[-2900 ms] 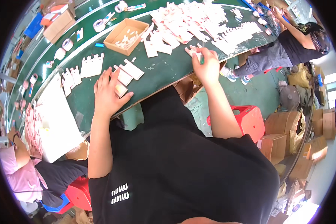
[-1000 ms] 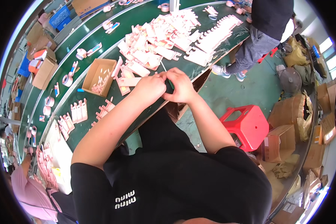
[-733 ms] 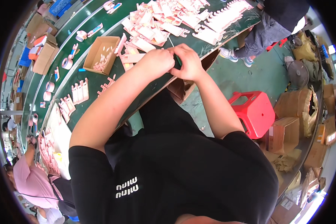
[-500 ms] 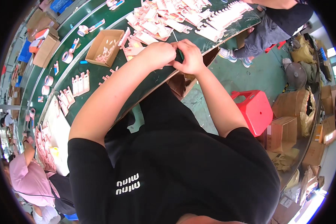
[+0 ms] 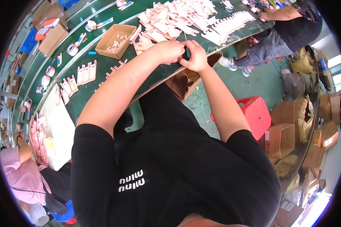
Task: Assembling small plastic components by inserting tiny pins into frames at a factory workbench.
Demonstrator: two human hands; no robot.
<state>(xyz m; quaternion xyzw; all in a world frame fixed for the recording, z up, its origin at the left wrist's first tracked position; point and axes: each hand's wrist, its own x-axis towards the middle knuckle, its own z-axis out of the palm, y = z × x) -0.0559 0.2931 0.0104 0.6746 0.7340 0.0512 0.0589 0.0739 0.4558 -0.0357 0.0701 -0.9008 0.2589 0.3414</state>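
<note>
Your left hand (image 5: 171, 52) has now met your right hand (image 5: 197, 57), whose grip holds the green-handled tool (image 5: 188, 52) at the surface's (image 5: 159, 73) near edge, apparently for two-handed work; the left grip's state is indeterminable.

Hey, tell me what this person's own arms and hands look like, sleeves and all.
A black top with white lettering on the front; its short sleeves leave both forearms bare. The left hand and right hand are ungloved. No watch, bracelet or cable shows on either arm.
</note>
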